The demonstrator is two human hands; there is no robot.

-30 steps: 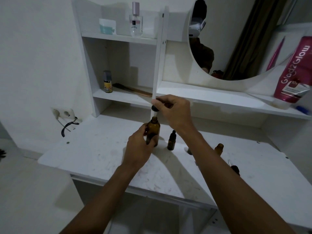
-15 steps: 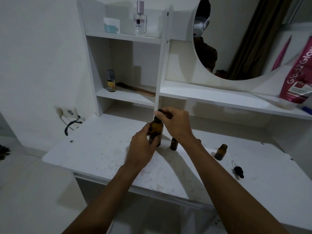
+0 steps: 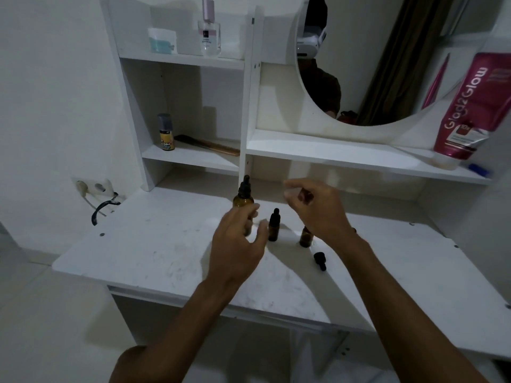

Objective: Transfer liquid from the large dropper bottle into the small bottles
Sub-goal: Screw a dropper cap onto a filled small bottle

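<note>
- A moment ago your right hand (image 3: 318,208) was seating the dropper cap on the large dropper bottle (image 3: 243,199) while your left hand (image 3: 237,244) steadied the glass. Now the cap is on and both hands have come off it.
- That reads as one transfer round closed: the big bottle stands capped and upright at the centre of the frame, on the white tabletop (image 3: 154,244).
- Your left hand is loosely spread, fingers relaxed, just in front of the big bottle. It holds nothing, though whether a fingertip brushes the glass is hard to tell.
- Your right hand hovers right of centre, fingers half curled, thumb and forefinger apart, gripping nothing.
- The capped small bottle (image 3: 273,225) stands just right of the big one, between your hands.
- The open small bottle (image 3: 305,239) sits further right, partly hidden behind your right wrist; its loose dropper cap (image 3: 320,260) lies on the table nearby, toward the lower right.
- Judging by this, the open bottle likely needs capping next.
</note>
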